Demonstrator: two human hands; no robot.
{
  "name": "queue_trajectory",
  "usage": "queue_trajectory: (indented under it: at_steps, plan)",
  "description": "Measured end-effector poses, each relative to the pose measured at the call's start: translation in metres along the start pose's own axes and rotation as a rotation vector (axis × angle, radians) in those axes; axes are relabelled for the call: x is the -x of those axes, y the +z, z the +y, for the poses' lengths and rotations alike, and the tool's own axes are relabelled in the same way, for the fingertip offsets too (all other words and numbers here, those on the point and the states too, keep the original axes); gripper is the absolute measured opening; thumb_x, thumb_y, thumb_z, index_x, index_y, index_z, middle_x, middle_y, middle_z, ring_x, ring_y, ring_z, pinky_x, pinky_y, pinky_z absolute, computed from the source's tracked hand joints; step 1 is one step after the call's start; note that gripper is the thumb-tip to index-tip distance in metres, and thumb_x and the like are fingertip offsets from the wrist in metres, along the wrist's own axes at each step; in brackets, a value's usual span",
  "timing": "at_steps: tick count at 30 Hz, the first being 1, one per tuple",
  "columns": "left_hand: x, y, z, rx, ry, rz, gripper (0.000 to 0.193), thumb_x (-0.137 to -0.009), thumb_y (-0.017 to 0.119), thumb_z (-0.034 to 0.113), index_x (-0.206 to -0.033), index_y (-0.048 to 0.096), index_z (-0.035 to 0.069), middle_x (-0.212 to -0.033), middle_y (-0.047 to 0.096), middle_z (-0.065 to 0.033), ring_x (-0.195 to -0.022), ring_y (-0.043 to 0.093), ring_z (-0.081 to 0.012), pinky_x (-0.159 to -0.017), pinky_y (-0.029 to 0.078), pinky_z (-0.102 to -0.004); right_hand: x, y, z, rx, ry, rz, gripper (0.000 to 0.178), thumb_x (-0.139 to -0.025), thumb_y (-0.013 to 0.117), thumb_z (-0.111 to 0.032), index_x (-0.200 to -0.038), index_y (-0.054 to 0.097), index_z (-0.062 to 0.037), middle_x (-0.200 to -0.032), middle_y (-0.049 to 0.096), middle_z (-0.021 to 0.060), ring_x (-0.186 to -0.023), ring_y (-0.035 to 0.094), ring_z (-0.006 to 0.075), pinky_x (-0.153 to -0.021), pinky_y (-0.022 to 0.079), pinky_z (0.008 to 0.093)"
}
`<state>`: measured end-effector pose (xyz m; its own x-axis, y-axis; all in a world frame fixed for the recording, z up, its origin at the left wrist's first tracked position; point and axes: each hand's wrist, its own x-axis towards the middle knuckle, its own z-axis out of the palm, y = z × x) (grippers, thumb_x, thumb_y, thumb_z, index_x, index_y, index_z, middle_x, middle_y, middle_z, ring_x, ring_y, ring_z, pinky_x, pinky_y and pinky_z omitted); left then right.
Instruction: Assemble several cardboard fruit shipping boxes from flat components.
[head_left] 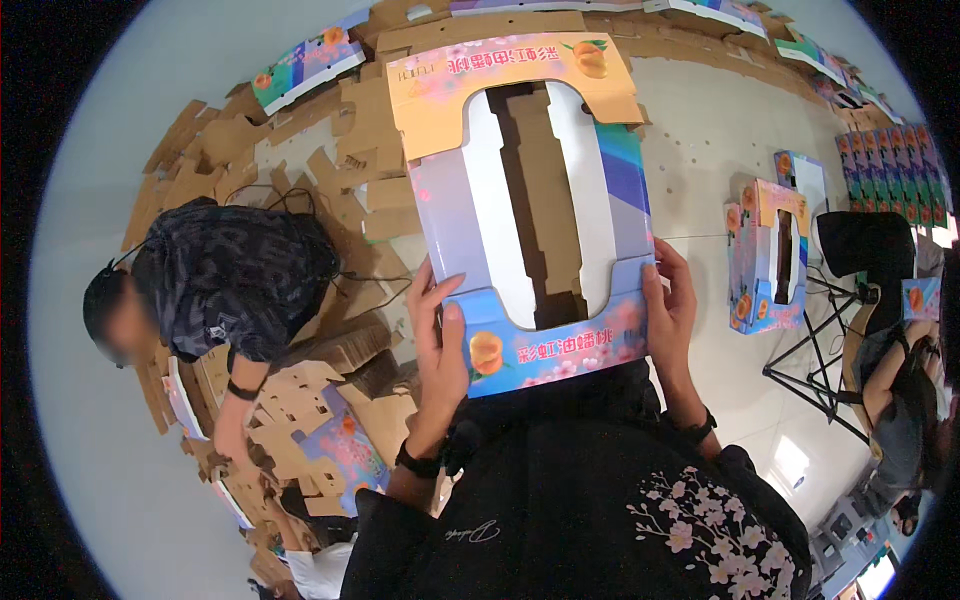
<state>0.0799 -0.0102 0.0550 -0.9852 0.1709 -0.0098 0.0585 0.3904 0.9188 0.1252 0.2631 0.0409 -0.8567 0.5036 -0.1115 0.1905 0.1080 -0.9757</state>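
Observation:
In front of my body is a printed cardboard fruit box (560, 365), orange at its far end and blue-purple at the near end, with peach and blossom pictures. A long cut-out in its top shows white flaps and a brown inside. My left hand (438, 335) grips its near left corner, thumb over the printed face. On the opposite side my right hand (672, 300) holds the near right corner, thumb up along the side. The fingers beneath the box are partly hidden.
Brown cardboard pieces (380, 210) cover the floor at left and far side. A person in dark clothing (240, 275) bends over at left. At right stand finished-looking boxes (765, 255), a stack of boxes (890, 175), a black folding stand (825, 360) and another person's arm (885, 385).

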Motion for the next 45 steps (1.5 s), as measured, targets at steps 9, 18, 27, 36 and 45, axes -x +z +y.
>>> queue_trajectory:
  at_steps: [9,18,27,36,45]
  plan:
    - [0.002,0.007,-0.019,0.594,-0.252,-0.126,0.078,-0.098,0.054,0.026,-0.156,0.01,-0.001,-0.157,0.024,-0.02,-0.144,0.027,-0.0295,-0.118,0.021,-0.0398,-0.002,-0.001,0.0,0.093,-0.07,0.055,0.035,-0.096,0.062,-0.012,-0.13,0.055,-0.0052,-0.118,0.059,0.0084,-0.104,0.056,0.0173,-0.088,0.048,0.033]
    - [-0.006,0.075,0.011,0.548,0.145,0.027,0.084,-0.085,0.07,0.016,-0.148,0.017,0.0,-0.156,0.018,-0.0238,-0.145,0.023,-0.0338,-0.118,0.019,-0.0459,0.014,0.003,-0.054,0.269,-0.345,-0.013,0.061,-0.082,0.07,-0.006,-0.136,0.045,0.0037,-0.126,0.057,0.0208,-0.11,0.058,0.0327,-0.097,0.045,0.0411]
    - [-0.034,0.119,0.011,0.135,0.409,-0.525,0.08,-0.081,0.079,0.032,-0.144,0.038,0.004,-0.151,0.027,-0.0248,-0.137,0.035,-0.0433,-0.112,0.035,-0.0485,-0.019,-0.034,-0.013,0.421,-0.206,0.128,0.096,-0.074,0.083,-0.017,-0.15,0.027,0.0017,-0.138,0.042,0.0181,-0.129,0.042,0.0296,-0.112,0.031,0.0399]
    - [-0.06,0.045,-0.031,0.078,0.173,-0.057,0.019,-0.081,0.07,-0.009,-0.098,0.068,0.001,-0.093,0.069,-0.0116,-0.084,0.068,-0.026,-0.077,0.055,-0.0318,-0.065,-0.225,0.104,0.637,-0.126,0.385,0.08,-0.08,0.082,-0.017,-0.144,0.037,0.001,-0.135,0.05,0.0203,-0.127,0.046,0.0295,-0.111,0.034,0.0384]
    - [-0.063,0.045,-0.038,-0.039,0.358,0.013,0.019,-0.08,0.071,-0.008,-0.095,0.068,0.003,-0.099,0.069,-0.0119,-0.089,0.068,-0.0271,-0.077,0.055,-0.0339,-0.12,-0.332,0.174,1.265,-0.102,0.45,0.077,-0.077,0.079,-0.025,-0.14,0.046,0.0051,-0.135,0.053,0.0274,-0.125,0.051,0.0424,-0.105,0.041,0.0442]
